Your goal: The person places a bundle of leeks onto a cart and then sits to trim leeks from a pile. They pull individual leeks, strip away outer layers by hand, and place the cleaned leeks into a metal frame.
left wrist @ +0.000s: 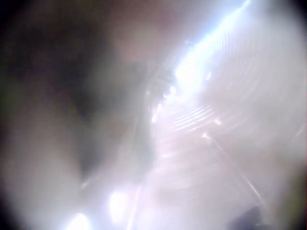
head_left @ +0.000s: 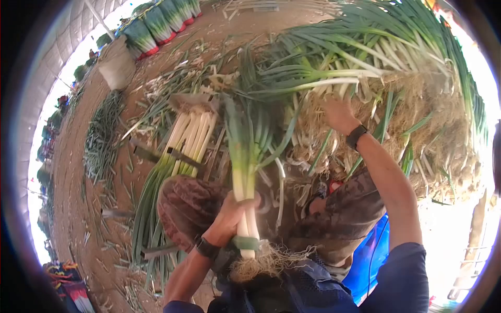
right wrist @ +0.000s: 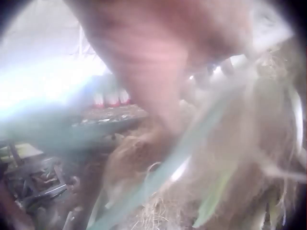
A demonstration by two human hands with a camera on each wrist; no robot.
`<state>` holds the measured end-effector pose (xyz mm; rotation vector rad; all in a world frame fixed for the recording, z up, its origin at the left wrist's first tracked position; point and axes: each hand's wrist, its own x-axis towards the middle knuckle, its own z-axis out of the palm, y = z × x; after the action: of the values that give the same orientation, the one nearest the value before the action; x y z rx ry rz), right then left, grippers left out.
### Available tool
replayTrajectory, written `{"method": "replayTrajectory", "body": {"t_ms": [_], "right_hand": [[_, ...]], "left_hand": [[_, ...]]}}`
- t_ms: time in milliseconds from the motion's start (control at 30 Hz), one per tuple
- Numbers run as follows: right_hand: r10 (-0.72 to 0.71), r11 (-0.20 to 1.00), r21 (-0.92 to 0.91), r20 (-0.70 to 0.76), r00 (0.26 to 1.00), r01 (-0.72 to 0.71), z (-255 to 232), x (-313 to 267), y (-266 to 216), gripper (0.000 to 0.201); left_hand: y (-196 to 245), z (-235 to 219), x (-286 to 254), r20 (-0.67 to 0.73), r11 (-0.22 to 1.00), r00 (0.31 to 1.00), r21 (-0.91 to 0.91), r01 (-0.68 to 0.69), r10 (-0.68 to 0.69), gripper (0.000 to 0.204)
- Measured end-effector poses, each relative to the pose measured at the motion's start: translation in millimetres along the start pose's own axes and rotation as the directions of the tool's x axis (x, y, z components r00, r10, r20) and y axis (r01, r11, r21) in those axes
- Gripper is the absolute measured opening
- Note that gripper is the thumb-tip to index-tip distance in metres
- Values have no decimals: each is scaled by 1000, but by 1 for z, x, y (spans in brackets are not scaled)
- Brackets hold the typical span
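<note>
In the head view the left hand (head_left: 233, 215) grips the white stalks of several leeks (head_left: 243, 172), whose roots hang toward the person's body and whose green leaves point away. A green band (head_left: 245, 242) lies round the stalks below the hand. The right hand (head_left: 339, 116) is at the root side of a big leek pile (head_left: 360, 52); its fingertips are blurred among the roots. In the right wrist view the right hand (right wrist: 158, 62) hangs over brown roots (right wrist: 139, 158); its grip is unclear. The left wrist view is too blurred to read.
Trimmed leeks (head_left: 190, 135) lie in a metal rack beside the person's knee. Cut leaves (head_left: 102, 141) litter the ground at the left. A pale sack (head_left: 116, 63) and bundled leeks with red bottoms (head_left: 156, 28) stand farther back. Blue material (head_left: 368, 261) is by the right leg.
</note>
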<state>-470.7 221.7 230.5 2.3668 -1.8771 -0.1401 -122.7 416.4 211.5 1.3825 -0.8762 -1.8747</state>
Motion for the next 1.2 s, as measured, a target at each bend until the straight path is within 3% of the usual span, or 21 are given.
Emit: {"method": "replayTrajectory", "body": {"t_ms": [67, 133, 200, 267, 433, 533, 600, 633, 667, 700, 733, 767, 800, 833, 867, 900, 967, 1033, 1100, 1167, 1200], "right_hand": [[-234, 937, 285, 82, 969, 202, -26, -11, -45, 71], [-507, 741, 350, -268, 819, 574, -20, -37, -90, 78], [-655, 663, 395, -106, 748, 636, -60, -73, -142, 83], [-687, 555, 208, -432, 585, 805, -24, -91, -179, 76], [-575, 430, 386, -580, 578, 816, -34, -104, -213, 72], [-531, 347, 458, -624, 574, 819, -49, -97, -212, 63], [-433, 361, 718, -436, 789, 595, -70, -85, -200, 53], [-389, -76, 833, -530, 753, 547, -74, -81, -186, 51], [-176, 127, 266, -942, 286, 956, -86, -65, -182, 50], [-274, 391, 629, -618, 737, 672, -91, -71, -167, 54], [-148, 74, 980, -173, 974, 185, -146, -94, -155, 55], [-201, 20, 963, -261, 944, 270, -150, -83, -138, 52], [-115, -125, 911, -407, 906, 393, -157, -85, -127, 44], [-132, -157, 893, -443, 887, 423, -168, -85, -116, 56], [-76, -213, 889, -429, 900, 406, -180, -91, -111, 56], [-19, -268, 881, -409, 912, 390, -189, -97, -106, 57], [11, -268, 876, -415, 910, 402, -198, -101, -93, 59], [38, -269, 868, -423, 905, 417, -202, -104, -79, 60], [48, -336, 857, -399, 916, 391, -202, -107, -64, 64], [70, -331, 861, -385, 920, 385, -201, -109, -49, 66], [71, -360, 838, -414, 908, 410, -200, -110, -39, 65]], "left_hand": [[5, 1, -13, 18, 998, 998, -17, 65, -64, 31], [11, -1, -21, 70, 995, 993, 22, 94, -95, 27], [36, 6, -38, 77, 992, 990, 60, 112, -117, 28], [50, 11, -56, 84, 986, 985, 91, 143, -151, 28], [82, 23, -96, 114, 979, 985, 171, 109, -130, 34], [106, 0, -107, 319, 937, 946, 312, -155, 50, 53], [129, -15, -108, 402, 915, 891, 238, -326, 212, 59], [134, -22, -104, 405, 901, 859, 160, -403, 312, 63], [141, -23, -94, 376, 874, 829, 90, -477, 414, 67], [147, -19, -76, 329, 841, 802, 40, -540, 499, 71], [148, -16, -61, 279, 792, 767, 33, -609, 578, 75], [150, -6, -39, 247, 743, 743, 115, -660, 622, 80], [158, 15, -46, 343, 468, 715, 572, -674, 609, 88], [159, 27, -41, 271, 510, 884, 736, -445, 380, 87], [139, 34, -30, 435, 285, 649, 647, -707, 624, 71], [127, 38, -20, 444, 286, 643, 636, -716, 624, 71], [114, 45, -7, 373, 108, 511, 719, -687, 774, 36], [114, 46, -4, 366, 125, 544, 733, -668, 755, 27], [106, 29, 5, 392, -188, 514, 895, -404, 763, 20], [103, 6, 16, 289, -275, 684, 952, -133, 670, 21], [100, -13, 21, 259, -251, 736, 960, -124, 626, 19]]}}
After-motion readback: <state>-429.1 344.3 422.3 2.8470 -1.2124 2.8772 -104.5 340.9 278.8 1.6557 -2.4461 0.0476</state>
